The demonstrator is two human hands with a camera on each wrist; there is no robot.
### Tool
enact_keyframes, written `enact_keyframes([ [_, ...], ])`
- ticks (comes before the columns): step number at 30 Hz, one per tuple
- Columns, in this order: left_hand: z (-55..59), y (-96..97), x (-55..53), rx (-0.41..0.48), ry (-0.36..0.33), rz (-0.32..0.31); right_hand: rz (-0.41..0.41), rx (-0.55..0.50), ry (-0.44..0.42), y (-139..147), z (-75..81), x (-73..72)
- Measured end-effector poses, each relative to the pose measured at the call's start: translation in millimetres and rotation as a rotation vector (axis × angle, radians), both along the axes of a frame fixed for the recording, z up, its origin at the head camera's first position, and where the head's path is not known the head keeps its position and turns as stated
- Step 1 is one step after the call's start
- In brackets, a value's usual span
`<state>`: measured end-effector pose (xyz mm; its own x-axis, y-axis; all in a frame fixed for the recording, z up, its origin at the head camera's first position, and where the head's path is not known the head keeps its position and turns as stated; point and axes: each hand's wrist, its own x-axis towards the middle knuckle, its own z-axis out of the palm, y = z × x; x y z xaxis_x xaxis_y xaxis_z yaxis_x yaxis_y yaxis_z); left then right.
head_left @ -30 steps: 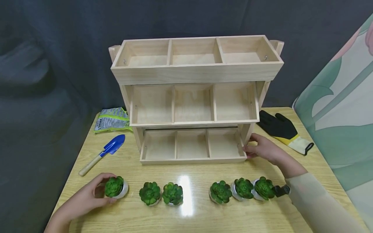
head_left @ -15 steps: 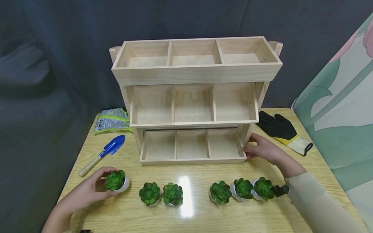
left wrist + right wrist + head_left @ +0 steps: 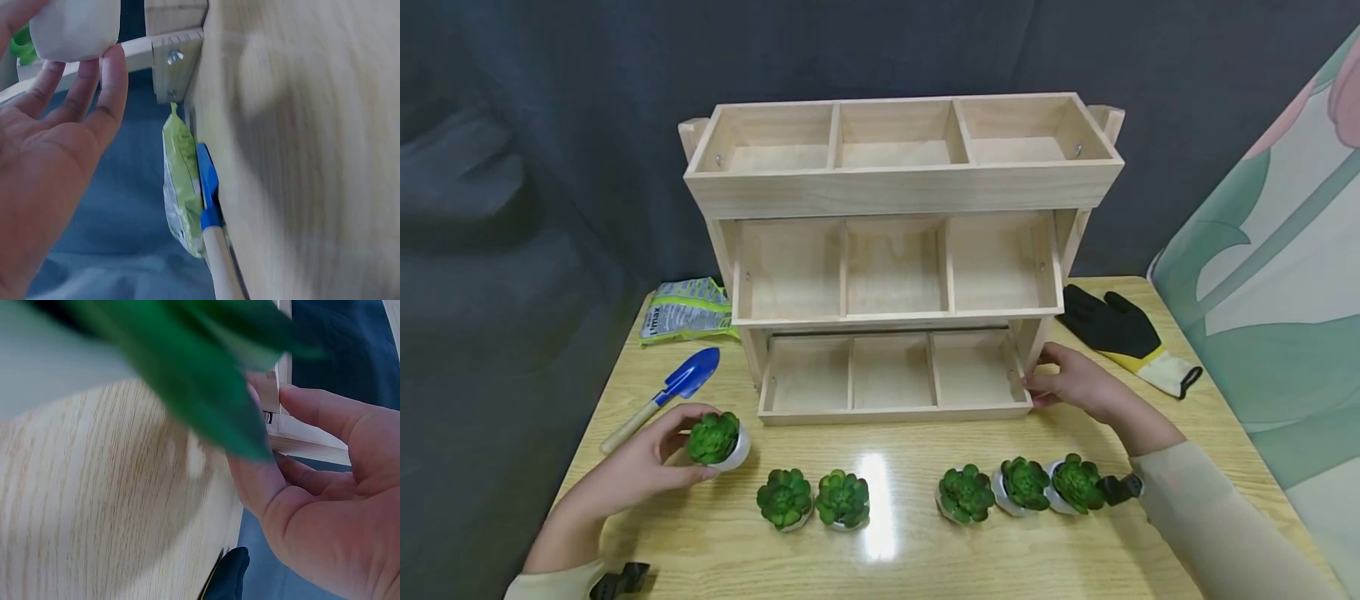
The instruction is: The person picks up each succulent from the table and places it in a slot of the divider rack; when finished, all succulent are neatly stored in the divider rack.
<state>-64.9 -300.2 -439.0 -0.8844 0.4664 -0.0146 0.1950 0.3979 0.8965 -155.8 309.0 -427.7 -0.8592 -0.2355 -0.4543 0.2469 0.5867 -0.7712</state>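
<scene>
At eight o'clock, our left hand (image 3: 636,468) pinches a potted plant (image 3: 715,439) between thumb and fingers, holding it clear of the table (image 3: 760,568); three fingertips show against its white pot from the left wrist. Near four o'clock, our right hand (image 3: 1078,386) has its fingers bent, pinching the right end of the bottom tray of the wooden rack (image 3: 902,190). The rack rises from the centre towards twelve, three tiers of three compartments each. Two more plants (image 3: 785,498) stand side by side between seven and six o'clock, and three others (image 3: 1025,483) form a row from five round towards four, the last just beside our right sleeve (image 3: 1202,500). At nine we see a green-and-grey bag (image 3: 688,311) by the rack, with a blue-bladed trowel (image 3: 664,397) lying nearer to us. A black-and-yellow glove (image 3: 1112,325) lies at three.
</scene>
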Motion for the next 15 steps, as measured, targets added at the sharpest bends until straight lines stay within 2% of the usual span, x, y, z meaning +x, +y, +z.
enact_keyframes([
  [5,6.5,11.0,-10.8,0.016,-0.002,0.001,-0.002,-0.016,-0.011,1,0.5,-1.3],
  [15,22.7,48.7,-27.5,-0.067,-0.008,0.071,0.006,-0.056,-0.034,3,-2.6,-1.4],
])
